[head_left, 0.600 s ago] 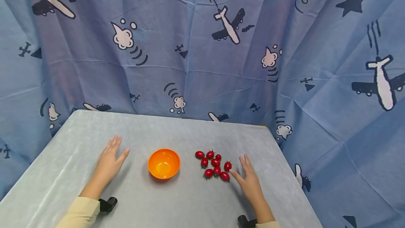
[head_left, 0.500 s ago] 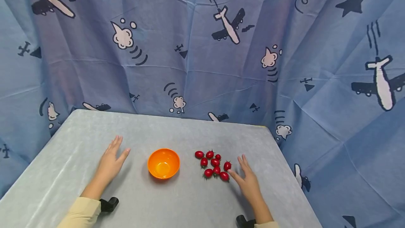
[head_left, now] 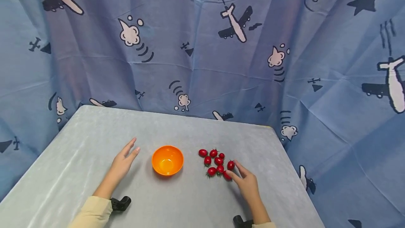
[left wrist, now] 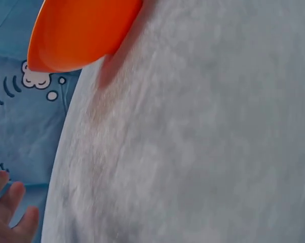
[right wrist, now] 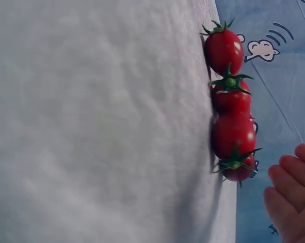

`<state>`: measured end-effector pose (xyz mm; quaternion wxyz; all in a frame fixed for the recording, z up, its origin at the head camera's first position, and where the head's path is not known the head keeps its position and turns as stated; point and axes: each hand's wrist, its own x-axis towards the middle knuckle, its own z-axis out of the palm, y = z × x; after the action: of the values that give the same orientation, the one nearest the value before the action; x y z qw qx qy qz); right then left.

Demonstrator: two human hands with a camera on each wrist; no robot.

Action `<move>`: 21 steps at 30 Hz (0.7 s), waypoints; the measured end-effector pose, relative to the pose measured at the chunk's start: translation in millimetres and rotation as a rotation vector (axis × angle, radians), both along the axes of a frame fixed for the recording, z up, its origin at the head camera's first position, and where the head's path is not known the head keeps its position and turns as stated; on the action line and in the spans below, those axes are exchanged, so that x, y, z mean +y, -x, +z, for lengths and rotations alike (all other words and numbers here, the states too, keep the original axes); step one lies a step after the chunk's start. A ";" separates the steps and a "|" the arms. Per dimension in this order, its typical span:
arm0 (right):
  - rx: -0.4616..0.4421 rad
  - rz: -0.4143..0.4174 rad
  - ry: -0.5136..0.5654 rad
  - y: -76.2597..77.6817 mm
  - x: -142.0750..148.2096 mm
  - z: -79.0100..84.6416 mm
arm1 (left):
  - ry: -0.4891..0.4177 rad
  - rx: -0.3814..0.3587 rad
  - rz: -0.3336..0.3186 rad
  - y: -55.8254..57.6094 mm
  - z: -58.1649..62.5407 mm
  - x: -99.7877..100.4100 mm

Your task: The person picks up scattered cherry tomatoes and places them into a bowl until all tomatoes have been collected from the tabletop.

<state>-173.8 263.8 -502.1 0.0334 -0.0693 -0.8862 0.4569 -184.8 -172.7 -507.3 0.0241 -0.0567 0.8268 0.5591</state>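
Several red cherry tomatoes [head_left: 218,161] with green stems lie grouped on the table, right of an orange bowl [head_left: 167,161]. My right hand [head_left: 249,185] hovers at the right edge of the group, thumb and index finger parted around the outermost tomato [head_left: 231,165]. The right wrist view shows its fingers [right wrist: 289,187] loosely extended, apart from a row of tomatoes [right wrist: 233,134]. Left of the bowl, my left hand [head_left: 121,164] is held up with relaxed fingers and nothing in them. Part of the bowl [left wrist: 84,33] appears in the left wrist view.
A pale grey cloth covers the table [head_left: 177,200]. Behind and to the right hangs a blue curtain [head_left: 196,55] with airplane prints. Black wrist devices [head_left: 121,204] sit at both wrists, below the light yellow sleeves.
My left hand has shifted right, closer to the bowl. The right hand has edged left, its index finger now bending toward the outermost tomato. The head view has turned slightly left.
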 end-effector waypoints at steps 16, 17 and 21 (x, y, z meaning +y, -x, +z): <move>0.055 -0.106 0.148 -4.8 2.2 -8.1 | -0.152 0.035 -0.023 1.3 -6.8 22.5; 0.057 -0.107 0.155 -5.9 3.0 -8.3 | -0.152 0.035 -0.023 1.6 -7.9 23.7; 0.056 -0.117 0.164 -9.9 5.0 -9.0 | -0.153 0.020 -0.025 1.4 -12.3 28.3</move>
<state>-164.0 268.8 -511.1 0.0790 -0.1104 -0.8391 0.5268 -186.1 -144.4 -519.6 0.0269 -0.0390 0.7826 0.6207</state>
